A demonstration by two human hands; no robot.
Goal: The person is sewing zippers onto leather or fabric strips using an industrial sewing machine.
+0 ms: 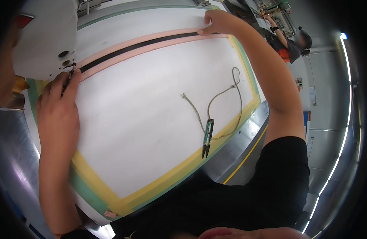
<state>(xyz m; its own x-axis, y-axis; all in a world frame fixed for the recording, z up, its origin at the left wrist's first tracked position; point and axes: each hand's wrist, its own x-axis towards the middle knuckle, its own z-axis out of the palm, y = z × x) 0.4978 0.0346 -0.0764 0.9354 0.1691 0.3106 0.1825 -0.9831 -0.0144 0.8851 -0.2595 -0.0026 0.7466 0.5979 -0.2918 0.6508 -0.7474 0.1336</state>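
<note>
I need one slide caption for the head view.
Left hand and right hand toward opposite ends of a pink-edged black strip; green snips nearby.

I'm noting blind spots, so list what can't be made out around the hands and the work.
Head view:
- Part of the black strip near its right end: covered by the right hand.
- Dark slender object: partly hidden by the left hand's fingers; kind unclear.
- White machine part: cut off by the upper edge.
- Co-worker's handiwork: too small.
</note>
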